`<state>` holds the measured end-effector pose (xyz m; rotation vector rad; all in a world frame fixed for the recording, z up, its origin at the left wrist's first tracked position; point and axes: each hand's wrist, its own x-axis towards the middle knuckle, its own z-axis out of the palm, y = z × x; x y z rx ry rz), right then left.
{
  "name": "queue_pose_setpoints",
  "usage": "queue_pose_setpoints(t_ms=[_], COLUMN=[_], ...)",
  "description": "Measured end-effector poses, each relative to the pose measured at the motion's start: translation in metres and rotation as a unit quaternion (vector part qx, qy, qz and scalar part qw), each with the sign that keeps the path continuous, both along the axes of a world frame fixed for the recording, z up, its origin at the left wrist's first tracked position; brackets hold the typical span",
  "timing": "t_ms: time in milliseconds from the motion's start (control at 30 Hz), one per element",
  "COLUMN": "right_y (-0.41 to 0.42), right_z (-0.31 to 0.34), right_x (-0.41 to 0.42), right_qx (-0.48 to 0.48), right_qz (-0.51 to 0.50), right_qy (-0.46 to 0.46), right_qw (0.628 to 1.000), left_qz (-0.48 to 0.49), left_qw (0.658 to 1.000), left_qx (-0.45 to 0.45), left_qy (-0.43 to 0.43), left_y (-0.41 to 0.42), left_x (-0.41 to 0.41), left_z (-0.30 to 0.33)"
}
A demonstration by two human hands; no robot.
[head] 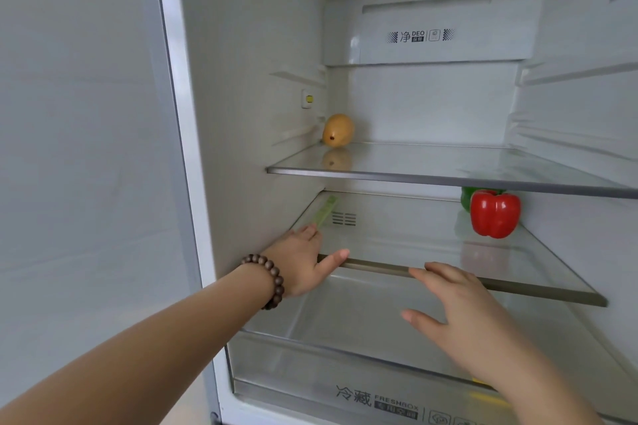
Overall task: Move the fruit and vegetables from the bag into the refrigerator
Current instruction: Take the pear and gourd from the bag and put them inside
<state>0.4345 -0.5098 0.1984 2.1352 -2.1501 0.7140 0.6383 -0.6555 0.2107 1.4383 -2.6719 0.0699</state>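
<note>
Pale green, a long stalk-like vegetable (pixel 326 210) lies at the far left of the lower glass shelf (pixel 407 241), and the fingertips (pixel 310 229) of the left hand (pixel 303 262) reach onto its near end; whether they pinch it or merely touch it I cannot tell, since the knuckles hide the contact; the thumb lies out straight along the shelf's metal front trim (pixel 376 267); a wooden bead bracelet (pixel 271 278) circles that wrist; lower right of the frame, the right hand (pixel 462 314) has its fingers spread and relaxed, holding nothing, fingertips at the same trim; further out, a red bell pepper (pixel 495 212) stands at the right of the lower shelf with a green pepper (pixel 466 198) just behind it, touching or nearly so; a yellow mango (pixel 338 130) sits at the back left of the upper glass shelf (pixel 448 176); the crisper drawer (pixel 345 390) runs along the bottom of the frame; the bag is not in view; the risk, as I judge it, is that the stalk sits tight against the refrigerator's left wall (pixel 241 114) and near the rear vent slots (pixel 344 218), so a push could wedge it there, and leaning on the trim could tip the glass and set the peppers rolling
</note>
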Motion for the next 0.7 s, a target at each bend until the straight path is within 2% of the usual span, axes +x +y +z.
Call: queue_pose_setpoints(t_ms=[200,333,433,567,700], right_y=[-0.001,-0.001,0.000,0.002,0.002], right_z=[-0.001,-0.001,-0.001,0.000,0.001], right_x=[0.000,0.000,0.001,0.002,0.007], right_qx=[0.012,0.018,0.019,0.020,0.018], right_qz=[-0.005,-0.006,-0.008,-0.012,-0.024], right_qy=[-0.004,-0.010,-0.010,-0.004,0.009], right_qw=[1.000,1.000,1.000,1.000,1.000], left_qz=[0.041,0.054,0.034,-0.007,-0.061], left_qw=[0.998,0.998,0.999,0.999,0.988], left_qx=[0.002,0.006,-0.027,-0.035,-0.082], left_qy=[-0.043,-0.036,-0.029,0.026,0.120], left_y=[-0.019,-0.026,-0.024,0.001,0.046], left_x=[-0.013,-0.016,-0.014,-0.004,0.006], left_z=[0.005,0.004,0.003,0.014,0.018])
